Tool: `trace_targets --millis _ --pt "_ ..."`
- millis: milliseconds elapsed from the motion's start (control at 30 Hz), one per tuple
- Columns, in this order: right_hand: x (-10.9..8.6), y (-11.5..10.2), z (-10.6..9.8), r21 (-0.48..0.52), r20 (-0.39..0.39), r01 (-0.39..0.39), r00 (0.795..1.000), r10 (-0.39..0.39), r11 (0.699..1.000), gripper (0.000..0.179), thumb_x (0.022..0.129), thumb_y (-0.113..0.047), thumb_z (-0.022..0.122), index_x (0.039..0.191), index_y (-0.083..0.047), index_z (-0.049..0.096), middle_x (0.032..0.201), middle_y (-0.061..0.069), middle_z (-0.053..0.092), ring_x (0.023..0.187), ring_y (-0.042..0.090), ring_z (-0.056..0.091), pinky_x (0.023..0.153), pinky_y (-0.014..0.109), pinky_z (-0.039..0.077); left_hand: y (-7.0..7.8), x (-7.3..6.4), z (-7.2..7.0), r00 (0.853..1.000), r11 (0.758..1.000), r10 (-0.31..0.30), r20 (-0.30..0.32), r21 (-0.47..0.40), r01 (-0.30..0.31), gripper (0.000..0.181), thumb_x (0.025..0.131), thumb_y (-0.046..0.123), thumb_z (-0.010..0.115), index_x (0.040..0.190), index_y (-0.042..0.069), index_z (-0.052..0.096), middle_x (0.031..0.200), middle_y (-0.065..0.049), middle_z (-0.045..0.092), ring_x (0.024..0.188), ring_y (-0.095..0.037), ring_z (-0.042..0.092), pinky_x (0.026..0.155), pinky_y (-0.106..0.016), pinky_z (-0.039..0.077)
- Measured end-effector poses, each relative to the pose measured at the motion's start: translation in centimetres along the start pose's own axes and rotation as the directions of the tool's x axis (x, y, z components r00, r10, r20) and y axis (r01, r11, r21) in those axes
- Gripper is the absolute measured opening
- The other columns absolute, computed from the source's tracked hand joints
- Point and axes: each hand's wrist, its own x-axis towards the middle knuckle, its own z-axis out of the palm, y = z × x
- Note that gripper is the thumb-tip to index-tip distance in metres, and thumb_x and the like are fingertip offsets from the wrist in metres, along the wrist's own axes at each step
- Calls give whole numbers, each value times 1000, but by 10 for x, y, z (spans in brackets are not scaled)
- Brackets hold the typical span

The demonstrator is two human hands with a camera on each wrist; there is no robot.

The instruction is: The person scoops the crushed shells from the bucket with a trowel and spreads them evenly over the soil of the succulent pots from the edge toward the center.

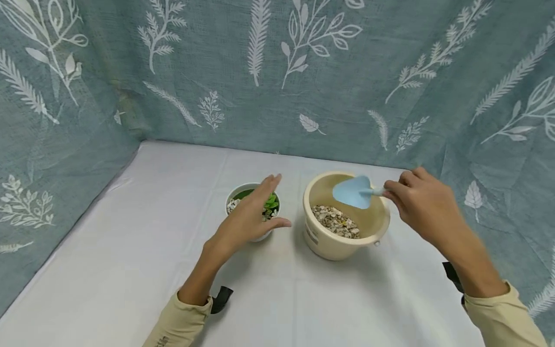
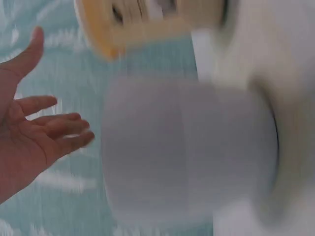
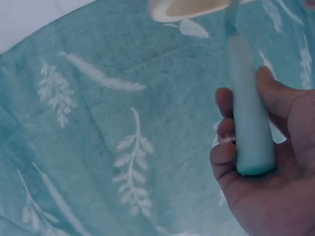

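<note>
My right hand (image 1: 422,205) grips the handle of a light blue trowel (image 1: 353,192), whose blade is over the mouth of a cream bucket (image 1: 334,250). In the right wrist view, curled fingers wrap the pale trowel handle (image 3: 253,108). Mixed pebbles (image 1: 336,221) cover the bottom of the bucket. My left hand (image 1: 249,214), fingers straight and thumb spread, is above a white pot (image 1: 243,188) and hides part of it. Green leaves (image 1: 270,202) and white stones (image 1: 232,205) show inside the pot. The left wrist view has the hand (image 2: 39,128) beside the blurred pot (image 2: 187,152).
A white cloth (image 1: 143,250) covers the table under the pot and bucket. Blue-green fabric (image 1: 260,115) with white leaf prints hangs behind the table and along both sides. The bucket stands just right of the pot, a narrow gap between them.
</note>
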Motion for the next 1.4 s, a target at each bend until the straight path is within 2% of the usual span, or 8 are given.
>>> trace_targets --millis 167,367,567,767,933,1067,1267,1400 --pt "16 -13 19 -170 115 135 987 -116 976 12 79 5 84 83 -2 75 81 15 63 76 30 51 59 39 48 21 9 28 993 999 19 116 -29 -16 103 96 60 66 170 17 8 178 -6 3 164 -27 19 130 -50 28" --pt "27 -42 57 -356 165 269 961 -223 895 32 83 8 78 60 -8 63 72 12 58 72 23 45 51 29 43 29 14 50 987 1000 17 158 9 -19 110 94 58 69 168 8 6 177 -13 -6 148 -38 48 115 -44 51" --pt "25 -53 72 -446 290 132 957 4 885 27 89 5 76 65 -5 70 61 13 61 63 24 53 45 27 51 34 15 56 994 999 35 107 -3 -35 108 91 56 74 168 8 16 177 -13 3 154 -37 39 120 -47 45" --pt "22 -32 65 -244 443 -1 889 112 970 24 74 -6 89 67 -8 66 59 7 63 55 29 59 48 42 56 37 18 61 994 999 52 93 -2 -52 109 90 57 76 168 9 17 177 -11 5 153 -35 41 119 -45 47" --pt "29 -19 75 -20 459 -125 880 120 992 44 78 -13 87 54 -17 50 50 -3 44 48 18 45 44 36 44 35 19 59 997 999 38 63 27 -40 110 88 56 79 167 8 20 176 -13 8 144 -39 52 113 -45 52" --pt "31 -16 86 133 536 -267 829 157 954 47 90 -15 78 53 -20 49 53 -7 39 51 13 39 48 30 35 34 18 60 997 998 54 60 7 -55 108 89 54 79 167 6 21 176 -15 9 145 -39 50 114 -45 51" --pt "27 -11 85 211 639 -400 747 184 892 27 98 -16 69 74 -11 80 59 -3 62 53 10 45 55 28 36 34 18 62 996 998 62 67 1 -62 107 89 56 78 166 5 22 176 -15 9 146 -39 49 115 -46 50" --pt "30 -9 72 225 671 -470 710 214 854 23 100 -16 67 93 -5 85 76 5 77 56 12 52 55 28 39 34 19 62 996 999 51 70 8 -52 107 89 58 77 167 7 22 177 -11 8 150 -38 44 118 -47 47"
